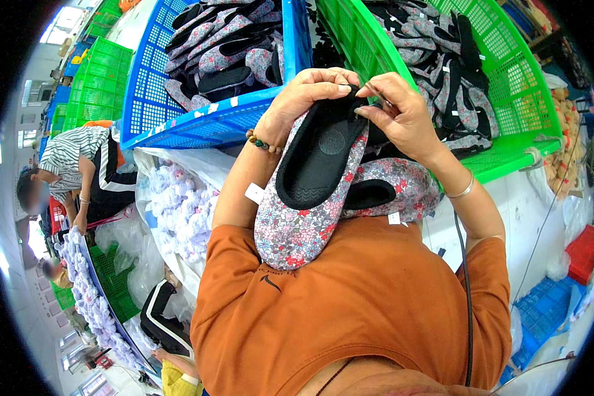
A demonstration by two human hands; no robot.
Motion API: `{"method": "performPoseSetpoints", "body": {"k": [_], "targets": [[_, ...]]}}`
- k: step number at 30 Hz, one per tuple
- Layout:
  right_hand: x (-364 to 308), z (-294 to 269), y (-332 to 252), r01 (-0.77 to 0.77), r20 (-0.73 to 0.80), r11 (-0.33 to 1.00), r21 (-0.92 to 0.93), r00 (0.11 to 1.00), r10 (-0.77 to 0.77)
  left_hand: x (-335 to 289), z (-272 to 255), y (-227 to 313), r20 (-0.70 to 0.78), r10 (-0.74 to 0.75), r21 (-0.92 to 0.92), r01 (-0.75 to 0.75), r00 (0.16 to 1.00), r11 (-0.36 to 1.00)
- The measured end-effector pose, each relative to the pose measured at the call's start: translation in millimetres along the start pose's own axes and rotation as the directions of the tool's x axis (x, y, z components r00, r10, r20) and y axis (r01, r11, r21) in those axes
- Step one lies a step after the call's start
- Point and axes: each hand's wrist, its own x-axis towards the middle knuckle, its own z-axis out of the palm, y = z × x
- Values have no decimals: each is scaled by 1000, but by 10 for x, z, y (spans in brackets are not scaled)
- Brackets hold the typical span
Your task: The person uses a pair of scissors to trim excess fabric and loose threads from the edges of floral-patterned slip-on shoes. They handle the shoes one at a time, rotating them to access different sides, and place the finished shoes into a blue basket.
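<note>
Crates behind hand-held floral slipper

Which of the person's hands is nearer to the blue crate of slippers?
Left. The left hand, gripping the heel of a floral slipper, sits just below the blue crate at its front rim. The right hand is farther away, in front of the green crate.
</note>
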Motion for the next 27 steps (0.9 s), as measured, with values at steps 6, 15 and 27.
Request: {"method": "performPoseSetpoints", "body": {"k": [6,15,27], "targets": [[17,-44,-35,81,-39,977,-197,995,-91,7,-18,-68,-31,-117,-104,113,993,988],[-50,-270,-4,-67,-14,956,-285,998,66,-26,-29,-33,15,-117,-221,118,993,968],[-32,-187,-95,-454,129,889,61,887,444,-8,12,-20,-39,-160,-114,155,986,981]]}}
